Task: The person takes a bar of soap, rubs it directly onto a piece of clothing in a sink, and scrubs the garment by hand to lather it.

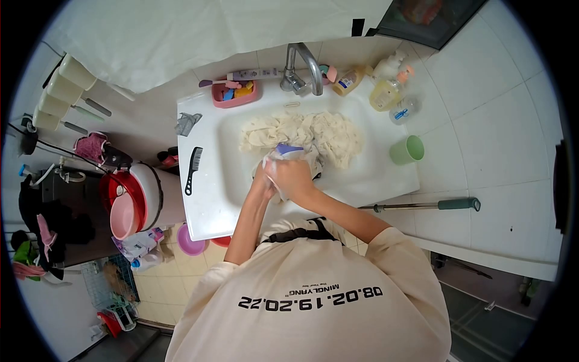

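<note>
Over the front of the white sink point(226, 172), both my hands are pressed together around a soapy wet cloth. My left hand point(263, 182) is closed on its left side. My right hand point(292, 179) wraps over it from the right. A purple patch point(289, 149) sticks out beyond my knuckles; I cannot make out whether it belongs to the cloth. White suds cling to my fingers. Just behind my hands, a heap of crumpled cream fabric point(338, 137) lies wet in the basin. Some darker cloth shows partly below my right hand.
A chrome faucet point(294, 81) rises at the back. A pink tray point(235, 96), a black comb point(193, 171) and a grey rag point(188, 123) lie left. Pump bottles point(387, 92) and a green cup point(408, 150) stand right. Basins point(123, 214) are stacked at left.
</note>
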A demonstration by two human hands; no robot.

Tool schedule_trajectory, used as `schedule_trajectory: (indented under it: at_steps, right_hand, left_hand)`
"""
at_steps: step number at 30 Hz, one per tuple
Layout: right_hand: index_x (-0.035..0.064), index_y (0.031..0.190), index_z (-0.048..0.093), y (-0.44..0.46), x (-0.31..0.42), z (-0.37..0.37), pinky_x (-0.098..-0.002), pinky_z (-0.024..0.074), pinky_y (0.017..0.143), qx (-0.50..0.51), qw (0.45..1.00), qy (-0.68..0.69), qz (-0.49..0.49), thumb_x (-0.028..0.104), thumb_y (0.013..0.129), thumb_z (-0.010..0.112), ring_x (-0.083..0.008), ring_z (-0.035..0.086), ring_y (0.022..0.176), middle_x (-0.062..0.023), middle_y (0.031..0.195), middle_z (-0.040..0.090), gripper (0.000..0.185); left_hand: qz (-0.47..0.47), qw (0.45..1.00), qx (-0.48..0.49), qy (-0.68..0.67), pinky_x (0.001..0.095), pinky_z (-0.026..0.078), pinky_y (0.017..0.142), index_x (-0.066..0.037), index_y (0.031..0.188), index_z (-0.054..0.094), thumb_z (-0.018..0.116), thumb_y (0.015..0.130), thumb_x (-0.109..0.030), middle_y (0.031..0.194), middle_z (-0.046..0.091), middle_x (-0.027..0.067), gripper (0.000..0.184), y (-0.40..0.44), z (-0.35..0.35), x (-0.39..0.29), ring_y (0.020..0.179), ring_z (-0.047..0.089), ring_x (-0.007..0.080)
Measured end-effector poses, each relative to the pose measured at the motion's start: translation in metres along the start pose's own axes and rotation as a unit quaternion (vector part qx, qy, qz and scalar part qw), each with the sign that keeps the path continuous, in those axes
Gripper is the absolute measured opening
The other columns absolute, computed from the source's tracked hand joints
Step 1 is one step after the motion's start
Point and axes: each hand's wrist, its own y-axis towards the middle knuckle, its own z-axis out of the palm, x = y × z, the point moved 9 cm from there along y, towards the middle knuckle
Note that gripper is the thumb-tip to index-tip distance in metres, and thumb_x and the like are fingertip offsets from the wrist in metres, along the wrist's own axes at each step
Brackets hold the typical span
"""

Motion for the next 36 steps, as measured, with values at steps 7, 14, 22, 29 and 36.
schedule_trajectory:
  at_steps: [7,14,22,29,36]
  right_hand:
    - [0.0055,0.061,0.053,0.003,-0.023,0.022,-0.0314,0.0391,0.035,0.065,0.991,-0.117,0.016,0.018,0.079,0.047,-0.0237,0.05,0.039,-0.0093,0.045,0.05,0.022]
    - [0.0065,0.065,0.053,0.003,-0.023,0.006,-0.0325,0.0384,0.034,0.037,0.994,-0.093,0.039,0.017,0.076,0.048,-0.0218,0.051,0.039,-0.008,0.046,0.05,0.015]
    - [0.0043,0.078,0.057,0.021,-0.072,0.028,-0.0349,0.0413,0.043,0.077,0.992,-0.055,0.085,0.02,0.076,0.049,-0.0284,0.053,0.05,-0.0151,0.056,0.053,0.018]
    - [-0.0018,0.095,0.054,-0.002,-0.075,0.035,-0.0236,0.0408,0.065,0.293,0.743,0.532,0.283,0.034,0.082,0.049,-0.0082,0.051,0.07,0.0019,0.082,0.055,0.039]
    - [0.0051,0.077,0.054,0.005,-0.011,0.001,-0.0274,0.0412,0.048,0.126,0.991,0.033,-0.026,0.024,0.077,0.051,-0.0194,0.053,0.053,-0.0092,0.062,0.054,0.019]
  left_hand:
    - [-0.037,0.998,0.013,0.052,0.0291,0.045,0.065,-0.003,0.097,0.049,0.049,0.08,-0.043,0.087,0.054,0.0044,0.044,-0.004,0.015,-0.002,0.076,0.053,0.0152]
    - [-0.024,0.998,0.012,0.064,0.0302,0.045,0.07,-0.003,0.105,0.046,0.05,0.079,-0.044,0.094,0.053,0.007,0.049,-0.012,0.016,-0.003,0.084,0.053,0.0168]
    - [0.013,0.998,0.026,0.056,0.0297,0.044,0.074,-0.001,0.109,0.044,0.045,0.083,-0.038,0.098,0.053,0.0084,0.045,-0.016,0.029,-0.016,0.086,0.052,0.0182]
    - [0.106,0.967,0.041,0.228,0.0221,0.04,0.073,0.0,0.098,0.052,0.05,0.082,-0.028,0.092,0.054,0.0054,0.032,-0.017,0.012,-0.059,0.085,0.05,0.0102]
    - [0.15,0.981,-0.058,0.112,0.0229,0.041,0.069,0.0,0.094,0.052,0.044,0.084,-0.033,0.084,0.052,0.0028,0.036,-0.01,0.016,-0.022,0.077,0.05,0.0106]
